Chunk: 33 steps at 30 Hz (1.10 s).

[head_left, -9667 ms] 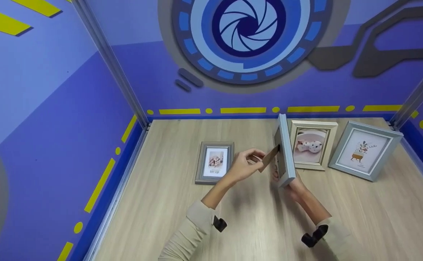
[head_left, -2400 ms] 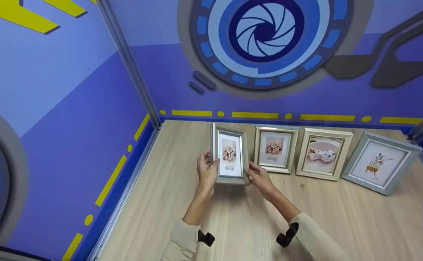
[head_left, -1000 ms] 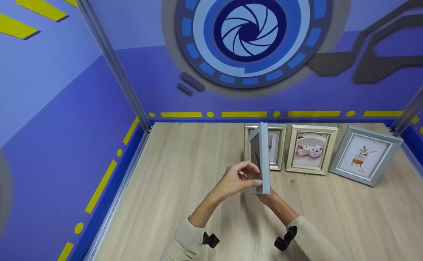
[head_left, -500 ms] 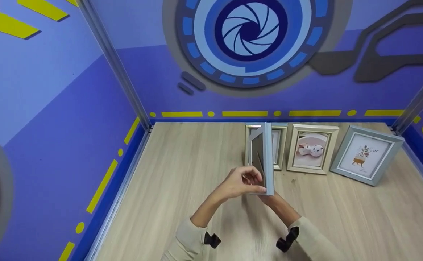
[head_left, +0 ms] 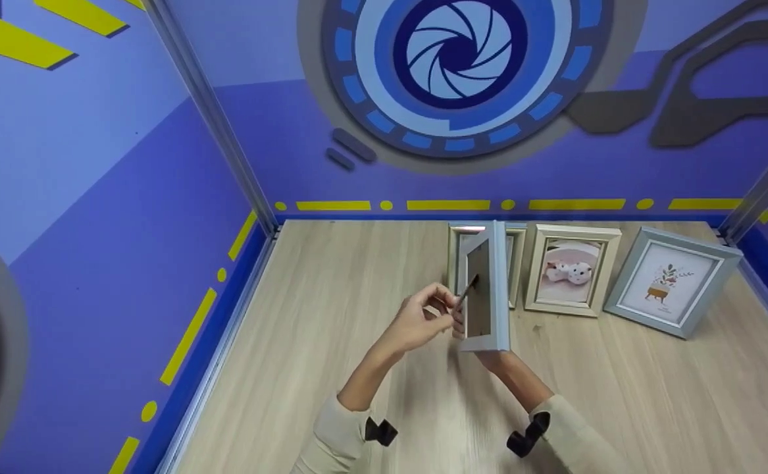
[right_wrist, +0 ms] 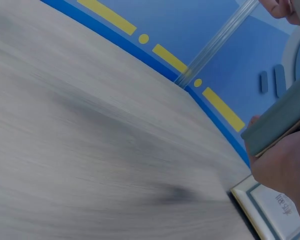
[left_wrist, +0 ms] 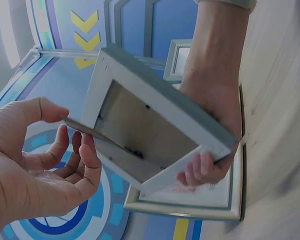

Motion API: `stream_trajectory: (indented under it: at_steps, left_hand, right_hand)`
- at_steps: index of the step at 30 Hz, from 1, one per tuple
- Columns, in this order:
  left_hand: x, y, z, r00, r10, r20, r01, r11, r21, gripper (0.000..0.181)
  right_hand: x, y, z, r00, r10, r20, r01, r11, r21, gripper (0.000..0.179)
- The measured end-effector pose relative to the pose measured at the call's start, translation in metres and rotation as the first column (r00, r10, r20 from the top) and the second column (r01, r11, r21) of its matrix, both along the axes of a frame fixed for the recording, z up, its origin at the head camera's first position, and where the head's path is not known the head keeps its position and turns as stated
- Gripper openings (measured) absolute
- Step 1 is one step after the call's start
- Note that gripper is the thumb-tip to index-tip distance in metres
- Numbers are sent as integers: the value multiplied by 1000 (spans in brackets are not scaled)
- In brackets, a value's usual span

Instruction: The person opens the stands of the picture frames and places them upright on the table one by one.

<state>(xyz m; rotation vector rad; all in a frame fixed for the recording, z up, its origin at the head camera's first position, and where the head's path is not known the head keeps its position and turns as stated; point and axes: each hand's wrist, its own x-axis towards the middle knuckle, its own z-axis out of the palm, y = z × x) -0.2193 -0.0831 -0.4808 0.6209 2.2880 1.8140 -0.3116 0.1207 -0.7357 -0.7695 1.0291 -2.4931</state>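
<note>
A grey-blue picture frame (head_left: 500, 289) is held up above the table, its back turned to the left. My right hand (head_left: 499, 363) grips its lower edge, fingertips (left_wrist: 205, 162) on the back border in the left wrist view. From the brown backing (left_wrist: 145, 125) a thin stand leg (left_wrist: 97, 134) sticks out at an angle. My left hand (head_left: 420, 319) pinches the free end of that leg between thumb and fingers. The frame's picture side is hidden. In the right wrist view the frame's edge (right_wrist: 280, 120) shows beside my right hand (right_wrist: 285, 162).
Behind the held frame stands a gold-edged picture frame (head_left: 453, 276), partly covered. To its right are a cream frame (head_left: 611, 263) with a dumpling-like animal picture and a tilted grey-blue frame (head_left: 713, 276). A blue wall (head_left: 258, 145) borders the wooden table (head_left: 331, 276).
Earlier both hands held the frame facing me; it was then turned sideways. My left hand has since swung the stand leg outward from the back. A gold-edged frame has joined the standing row.
</note>
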Motion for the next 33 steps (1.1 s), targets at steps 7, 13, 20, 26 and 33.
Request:
stream_trajectory:
  at_steps: [7,13,20,26,33]
  left_hand:
    - [-11,-24,1,988,152,-35,-150,987,51,19]
    - [-15,-28,-4,984,172,-39,-171,984,40,22]
    - [-14,-30,-10,980,163,-113,-172,982,-75,20]
    - [-14,-36,-11,965,209,-159,-227,968,-108,23]
    - [-14,-38,-9,940,303,-155,-316,947,-62,29]
  right_hand:
    - [46,-15,117,993,51,104,-56,997,48,30]
    - [59,-17,134,976,-94,198,63,985,161,33]
    - [54,-24,129,872,-413,261,275,856,437,27]
    - [49,-28,132,848,-488,208,268,733,625,56]
    - [44,-32,136,850,-501,163,263,671,693,64]
